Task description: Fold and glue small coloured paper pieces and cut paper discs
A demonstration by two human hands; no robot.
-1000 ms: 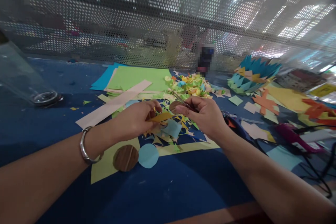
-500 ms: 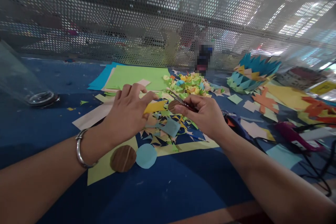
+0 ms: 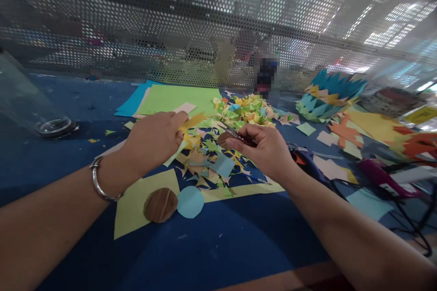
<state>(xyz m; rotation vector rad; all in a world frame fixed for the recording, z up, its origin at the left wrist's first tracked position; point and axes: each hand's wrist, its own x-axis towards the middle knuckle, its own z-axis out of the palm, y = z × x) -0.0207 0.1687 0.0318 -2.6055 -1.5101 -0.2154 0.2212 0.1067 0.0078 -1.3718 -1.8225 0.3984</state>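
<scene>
My left hand (image 3: 155,138) pinches a strip of yellow paper (image 3: 193,122) between thumb and fingers, above the left side of a heap of paper scraps (image 3: 205,163). In my right hand (image 3: 266,148) is a pair of scissors (image 3: 232,132), blades pointing up and left. Just behind the blades shows part of a brown round piece (image 3: 223,139); whether my right hand holds it too, I cannot tell. Nearer me, a brown wood-patterned disc (image 3: 160,205) lies partly on a pale yellow sheet (image 3: 131,207), beside a light blue paper circle (image 3: 190,202).
Green sheets (image 3: 184,95) lie behind my left hand, with a mound of curled paper bits (image 3: 246,108) to their right. A clear container (image 3: 56,126) is at left. At right stand a spiky paper crown shape (image 3: 329,95) and a purple tool (image 3: 384,177) with black cables.
My left hand has moved left and a little toward me with the yellow paper, which now tilts upward. The right hand and scissors have hardly moved.
</scene>
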